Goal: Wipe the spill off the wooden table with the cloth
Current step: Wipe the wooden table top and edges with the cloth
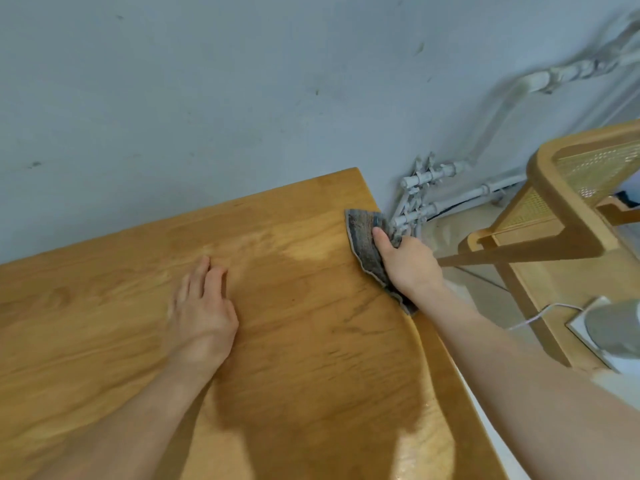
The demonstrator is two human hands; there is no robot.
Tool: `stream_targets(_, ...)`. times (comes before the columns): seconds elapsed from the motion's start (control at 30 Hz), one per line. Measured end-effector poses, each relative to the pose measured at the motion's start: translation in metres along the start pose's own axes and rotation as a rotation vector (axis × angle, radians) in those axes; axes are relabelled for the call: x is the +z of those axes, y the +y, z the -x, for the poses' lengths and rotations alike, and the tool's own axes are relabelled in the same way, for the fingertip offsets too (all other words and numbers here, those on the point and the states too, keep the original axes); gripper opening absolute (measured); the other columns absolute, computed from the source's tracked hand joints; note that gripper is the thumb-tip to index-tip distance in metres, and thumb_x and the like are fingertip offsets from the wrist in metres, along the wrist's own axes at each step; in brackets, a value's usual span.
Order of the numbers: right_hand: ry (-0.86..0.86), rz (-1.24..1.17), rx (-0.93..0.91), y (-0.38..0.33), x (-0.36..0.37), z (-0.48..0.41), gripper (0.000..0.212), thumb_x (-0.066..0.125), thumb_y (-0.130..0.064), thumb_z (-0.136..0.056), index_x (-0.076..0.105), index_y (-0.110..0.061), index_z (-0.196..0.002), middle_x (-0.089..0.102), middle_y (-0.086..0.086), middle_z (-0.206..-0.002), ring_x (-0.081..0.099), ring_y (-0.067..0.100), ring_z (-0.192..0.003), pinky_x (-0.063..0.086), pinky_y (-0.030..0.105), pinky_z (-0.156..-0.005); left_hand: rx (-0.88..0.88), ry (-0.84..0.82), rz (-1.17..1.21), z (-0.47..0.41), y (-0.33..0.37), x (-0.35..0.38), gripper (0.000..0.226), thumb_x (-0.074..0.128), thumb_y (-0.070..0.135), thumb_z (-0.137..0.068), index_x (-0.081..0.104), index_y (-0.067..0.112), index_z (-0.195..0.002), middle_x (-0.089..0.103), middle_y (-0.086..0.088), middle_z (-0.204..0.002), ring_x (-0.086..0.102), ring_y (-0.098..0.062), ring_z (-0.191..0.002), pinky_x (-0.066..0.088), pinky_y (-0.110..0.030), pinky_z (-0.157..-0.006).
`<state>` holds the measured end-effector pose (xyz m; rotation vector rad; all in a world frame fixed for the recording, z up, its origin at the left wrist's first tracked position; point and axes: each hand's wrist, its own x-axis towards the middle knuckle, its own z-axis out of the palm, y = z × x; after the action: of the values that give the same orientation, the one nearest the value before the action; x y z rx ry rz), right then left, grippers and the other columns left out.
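Observation:
The wooden table [104, 306] fills the lower left of the head view, its right edge running diagonally. A grey, dirty cloth [363, 240] lies at the table's right edge near the far corner, partly hanging over it. My right hand [405, 261] grips the cloth, thumb pressed on top. My left hand [204, 306] rests flat on the tabletop, fingers together, holding nothing. A shiny wet sheen [304, 251] spreads across the wood between the hands, and more wet gloss [422, 445] shows near the front right edge.
A grey wall [207, 98] stands right behind the table. Painted pipes and valves [422, 188] run along it at the table's far right corner. A wooden chair with a cane back [568, 202] stands to the right. A white cable and grey object [609, 330] lie on the floor.

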<state>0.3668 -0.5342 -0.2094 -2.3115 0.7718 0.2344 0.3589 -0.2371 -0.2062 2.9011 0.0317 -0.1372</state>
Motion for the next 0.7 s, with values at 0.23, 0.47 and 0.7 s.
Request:
stream_targets(0.23,-0.016,-0.066,0.085,0.082,-0.012,0.103,0.065,0.040,-0.070,-0.089,0.048,-0.012,-0.062,0.059,0.009,-0.063,0.058,0.030,-0.067,0.046,0.042,-0.064,0.391,-0.142,0.069,0.077,0.156,0.045,0.065,0.015,0.034,-0.090,0.017,0.014,-0.152,0.010,-0.004,-0.161,0.003,-0.022,-0.148,0.003,-0.043,-0.119)
stream_targets(0.47,-0.123,-0.149,0.083,0.120,-0.020,0.145,0.060,0.037,-0.068,-0.086,0.054,-0.014,-0.069,0.061,0.008,-0.069,0.058,0.024,-0.071,0.044,0.040,-0.068,0.625,-0.129,-0.053,0.081,0.134,0.044,0.057,0.019,0.038,-0.097,0.023,0.020,-0.151,0.017,0.001,-0.159,0.012,-0.015,-0.147,0.015,-0.040,-0.118)
stream_targets(0.7,-0.138,-0.159,-0.074,0.051,0.001,0.037,0.047,0.045,-0.055,-0.096,0.059,-0.012,-0.106,0.068,0.008,-0.101,0.061,0.028,-0.094,0.049,0.040,-0.082,0.640,-0.118,0.011,0.081,0.129,0.048,0.054,0.029,0.032,-0.094,0.038,0.017,-0.145,0.033,-0.002,-0.154,0.023,-0.018,-0.145,0.022,-0.045,-0.116)
